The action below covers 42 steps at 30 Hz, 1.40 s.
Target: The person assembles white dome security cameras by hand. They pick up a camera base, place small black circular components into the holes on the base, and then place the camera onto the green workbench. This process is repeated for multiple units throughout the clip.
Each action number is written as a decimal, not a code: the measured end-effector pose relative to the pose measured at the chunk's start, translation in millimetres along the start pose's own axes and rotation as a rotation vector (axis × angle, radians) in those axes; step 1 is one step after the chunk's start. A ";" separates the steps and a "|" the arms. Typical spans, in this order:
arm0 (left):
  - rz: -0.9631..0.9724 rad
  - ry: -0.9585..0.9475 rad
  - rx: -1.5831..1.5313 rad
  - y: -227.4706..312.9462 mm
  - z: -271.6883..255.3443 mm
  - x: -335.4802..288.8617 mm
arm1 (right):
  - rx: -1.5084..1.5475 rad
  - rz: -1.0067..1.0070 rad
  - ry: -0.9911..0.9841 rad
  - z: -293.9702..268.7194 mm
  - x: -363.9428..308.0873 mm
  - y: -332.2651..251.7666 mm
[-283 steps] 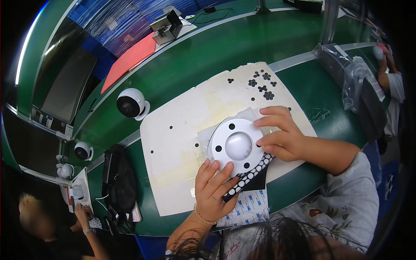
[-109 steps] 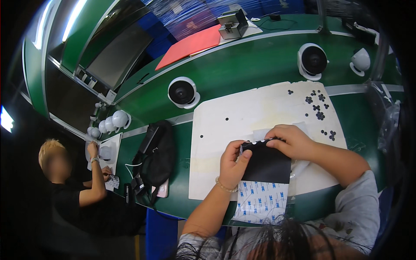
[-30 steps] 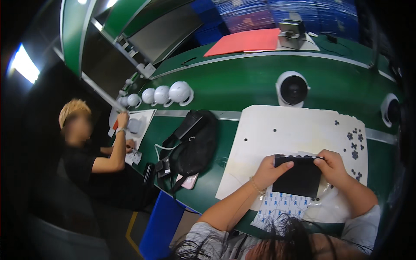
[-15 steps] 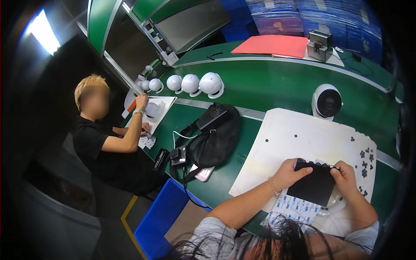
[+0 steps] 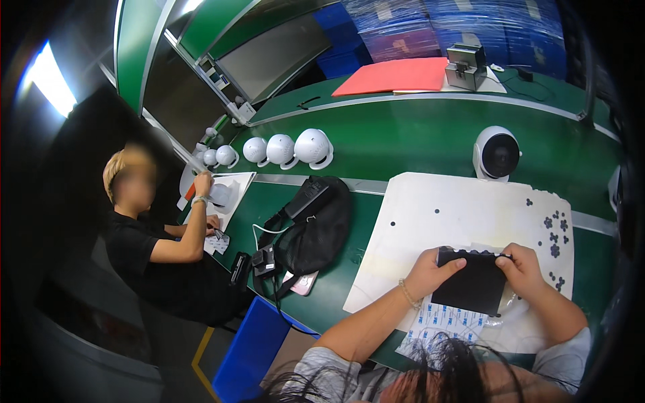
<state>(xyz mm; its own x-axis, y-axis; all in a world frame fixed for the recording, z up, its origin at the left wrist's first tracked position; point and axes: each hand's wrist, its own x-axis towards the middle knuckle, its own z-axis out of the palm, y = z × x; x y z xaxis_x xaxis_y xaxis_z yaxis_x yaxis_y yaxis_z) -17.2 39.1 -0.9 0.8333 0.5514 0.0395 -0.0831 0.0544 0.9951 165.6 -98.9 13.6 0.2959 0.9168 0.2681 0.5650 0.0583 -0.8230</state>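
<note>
A black sheet point(image 5: 469, 285) with a scalloped top edge is held between my two hands above a white board. My left hand point(image 5: 431, 270) pinches its upper left corner, thumb lying on the front face. At the upper right corner my right hand point(image 5: 526, 270) grips the same edge, thumb in front. The fingers behind the sheet are hidden. Just below it lies a white backing sheet point(image 5: 443, 326) with blue print, partly covered by the black sheet. Clear plastic point(image 5: 508, 310) shows beside my right hand. Small round black pads point(image 5: 555, 250) lie in clusters toward the board's right edge.
The white board point(image 5: 403, 258) rests on the green bench. Behind it stands a white device with a round black front point(image 5: 497, 153). A black bag point(image 5: 322, 228) lies to the left. Several white spheres point(image 5: 314, 148) stand farther back. A co-worker point(image 5: 158, 248) sits at the left.
The view has shifted slightly, so the bench and its things appear farther left. Both hands keep their hold on the black sheet, with little visible change in grip.
</note>
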 end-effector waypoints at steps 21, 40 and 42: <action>0.018 -0.008 0.112 4.1 -3.7 -4.5 | -0.030 -0.185 -0.055 -24.3 6.7 -4.7; -0.074 0.316 -0.072 31.1 -95.3 -66.1 | -0.369 -0.059 -0.221 -33.5 27.8 2.6; -0.139 0.223 -0.136 18.0 -112.1 -55.3 | -0.399 -0.122 -0.156 -20.4 45.5 -9.9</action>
<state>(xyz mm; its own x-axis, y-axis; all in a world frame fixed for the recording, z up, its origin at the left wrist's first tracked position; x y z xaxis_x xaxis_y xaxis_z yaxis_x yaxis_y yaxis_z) -126.1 102.9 4.6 0.7024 0.6995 -0.1321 -0.0616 0.2446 0.9677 189.1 -65.7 44.2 0.1061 0.9631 0.2475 0.8507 0.0410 -0.5241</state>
